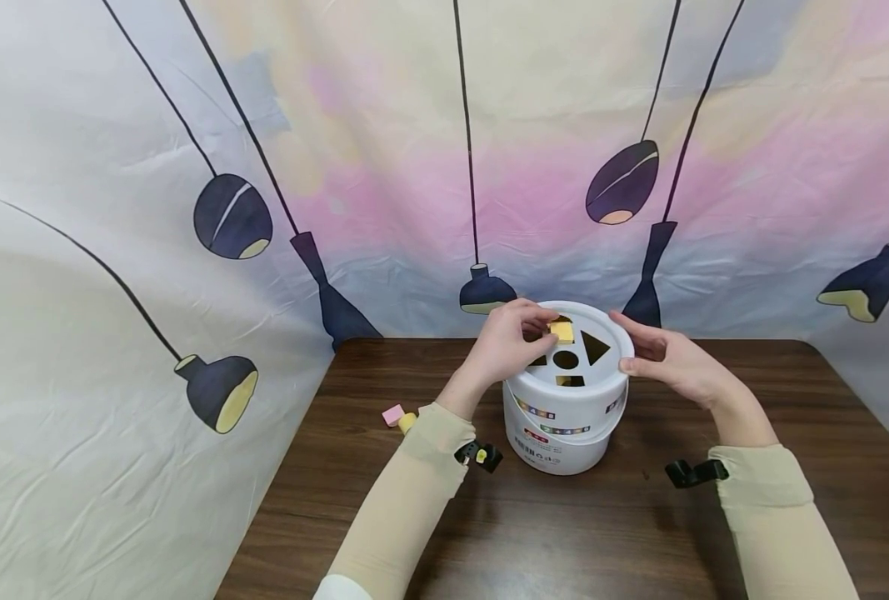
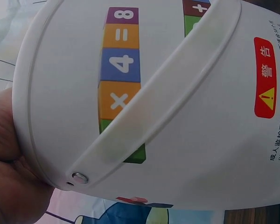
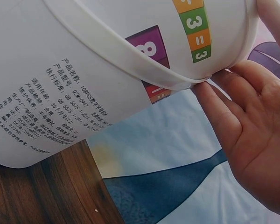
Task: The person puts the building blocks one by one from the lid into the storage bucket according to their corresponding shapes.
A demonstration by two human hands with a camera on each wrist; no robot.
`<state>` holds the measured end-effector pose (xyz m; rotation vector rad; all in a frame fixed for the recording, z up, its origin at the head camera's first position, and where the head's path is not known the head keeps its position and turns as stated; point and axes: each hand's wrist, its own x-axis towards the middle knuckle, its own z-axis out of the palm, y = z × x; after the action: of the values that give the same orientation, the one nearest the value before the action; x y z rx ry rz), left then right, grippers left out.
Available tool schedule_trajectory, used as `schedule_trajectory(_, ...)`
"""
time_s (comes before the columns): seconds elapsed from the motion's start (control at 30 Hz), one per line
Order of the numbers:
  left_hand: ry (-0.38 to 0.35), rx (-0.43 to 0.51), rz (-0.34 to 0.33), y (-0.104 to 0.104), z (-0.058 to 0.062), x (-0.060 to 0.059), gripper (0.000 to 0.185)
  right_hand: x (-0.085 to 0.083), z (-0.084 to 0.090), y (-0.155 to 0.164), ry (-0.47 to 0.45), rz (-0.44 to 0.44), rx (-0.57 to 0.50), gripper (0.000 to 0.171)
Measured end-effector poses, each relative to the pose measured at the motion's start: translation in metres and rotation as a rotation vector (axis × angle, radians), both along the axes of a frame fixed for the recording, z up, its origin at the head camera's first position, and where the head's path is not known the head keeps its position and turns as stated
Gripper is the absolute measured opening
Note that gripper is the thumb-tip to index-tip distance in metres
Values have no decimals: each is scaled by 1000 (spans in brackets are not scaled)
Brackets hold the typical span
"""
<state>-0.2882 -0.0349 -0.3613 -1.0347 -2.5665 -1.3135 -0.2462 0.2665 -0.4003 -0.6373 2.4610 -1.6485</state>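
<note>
A white lidded bucket [image 1: 560, 421] stands upright on the table. Its white lid [image 1: 613, 337] has shaped holes, among them a triangle, a circle and a rectangle. Over the far part of the lid, my left hand [image 1: 507, 337] pinches a small yellow block [image 1: 561, 332] at a hole; how deep it sits, I cannot tell. Spread against the lid's right edge, my right hand [image 1: 676, 362] touches the rim with its fingers and thumb. The right wrist view has this hand's fingers [image 3: 224, 109] against the bucket wall near the handle [image 3: 116, 51].
To the left of the bucket lie a pink block [image 1: 393, 415] and a yellow piece [image 1: 407, 422], close to the left sleeve. The brown wooden table [image 1: 601, 533] ends at a cloth backdrop [image 1: 414, 208] painted with hanging lamps, just behind the bucket.
</note>
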Motion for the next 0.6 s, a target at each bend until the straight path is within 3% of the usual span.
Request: schedule_trajectory(0.6,18,25,-11,-2,-2,0,33,-2,-3,0,7,28,-42,76)
